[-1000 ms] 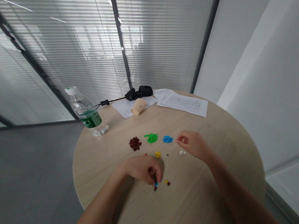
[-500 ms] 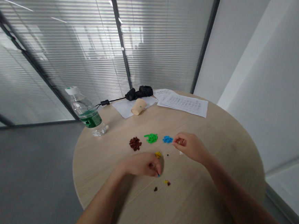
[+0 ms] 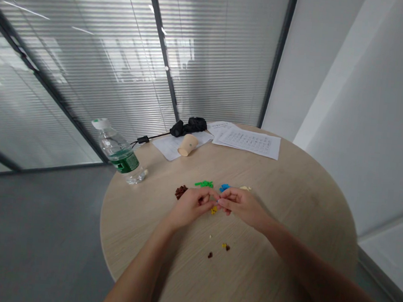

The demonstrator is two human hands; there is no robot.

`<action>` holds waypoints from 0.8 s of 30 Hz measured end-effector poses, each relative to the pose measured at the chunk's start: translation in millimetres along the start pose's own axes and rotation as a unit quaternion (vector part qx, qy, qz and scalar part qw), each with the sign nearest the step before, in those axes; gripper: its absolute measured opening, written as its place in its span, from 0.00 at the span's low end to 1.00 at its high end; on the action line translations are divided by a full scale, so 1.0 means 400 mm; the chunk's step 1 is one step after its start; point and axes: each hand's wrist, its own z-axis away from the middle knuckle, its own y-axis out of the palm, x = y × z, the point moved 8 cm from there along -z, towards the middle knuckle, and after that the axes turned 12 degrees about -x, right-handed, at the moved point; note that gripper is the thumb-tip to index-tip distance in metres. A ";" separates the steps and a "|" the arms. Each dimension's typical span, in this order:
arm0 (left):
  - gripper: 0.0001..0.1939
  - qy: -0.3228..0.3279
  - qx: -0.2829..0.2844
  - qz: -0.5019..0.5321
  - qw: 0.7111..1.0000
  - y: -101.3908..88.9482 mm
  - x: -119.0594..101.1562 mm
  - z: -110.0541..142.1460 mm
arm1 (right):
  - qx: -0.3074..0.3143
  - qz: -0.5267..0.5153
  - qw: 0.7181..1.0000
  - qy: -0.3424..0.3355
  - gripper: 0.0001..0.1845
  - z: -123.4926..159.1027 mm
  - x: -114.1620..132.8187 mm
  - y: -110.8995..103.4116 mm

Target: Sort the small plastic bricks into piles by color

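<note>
My left hand and my right hand meet fingertip to fingertip above the table, both pinched. A tiny blue piece shows faintly at the left fingertips. What the right fingers grip is too small to make out. Right by the hands lie small piles: brown pieces, partly behind my left hand, green pieces, blue pieces, cream pieces and yellow pieces. Nearer me are a loose cream piece, a yellow-and-brown cluster and a dark brown piece.
The round wooden table carries a leaning water bottle at its left edge. Toward the back are a paper cup on its side, printed sheets and a black bundle with a cord. Blinds and a wall stand behind.
My left hand has moved up and away from me, and my right hand has come left from the blue pile, so their fingertips now meet. The cream pile and loose cream piece are uncovered.
</note>
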 end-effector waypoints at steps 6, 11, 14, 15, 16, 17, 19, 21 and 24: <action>0.09 0.030 -0.042 -0.045 0.998 -0.008 0.007 -0.004 | -0.108 0.110 0.987 -0.045 0.06 -0.025 0.008 -0.076; 0.07 0.078 -0.043 -0.116 0.989 -0.006 0.002 -0.005 | -0.193 0.355 0.900 -0.163 0.05 -0.032 0.043 -0.128; 0.07 0.085 -0.036 -0.149 0.984 -0.004 0.004 -0.005 | -0.181 0.443 0.853 -0.207 0.05 -0.038 0.043 -0.108; 0.07 0.083 -0.032 -0.161 0.983 -0.002 0.006 -0.004 | -0.177 0.461 0.843 -0.215 0.05 -0.040 0.041 -0.099; 0.07 0.081 -0.027 -0.172 0.981 -0.001 0.008 -0.004 | -0.174 0.475 0.833 -0.222 0.05 -0.042 0.039 -0.089; 0.07 0.078 -0.022 -0.182 0.980 0.001 0.010 -0.003 | -0.173 0.487 0.825 -0.228 0.05 -0.043 0.038 -0.078; 0.07 0.074 -0.012 -0.195 0.978 0.003 0.012 -0.002 | -0.168 0.503 0.812 -0.242 0.06 -0.044 0.039 -0.057; 0.07 0.068 -0.004 -0.196 0.978 0.005 0.013 -0.001 | -0.163 0.513 0.803 -0.255 0.06 -0.044 0.041 -0.040; 0.07 0.064 0.002 -0.183 0.981 0.008 0.011 0.000 | -0.157 0.524 0.794 -0.264 0.06 -0.043 0.043 -0.027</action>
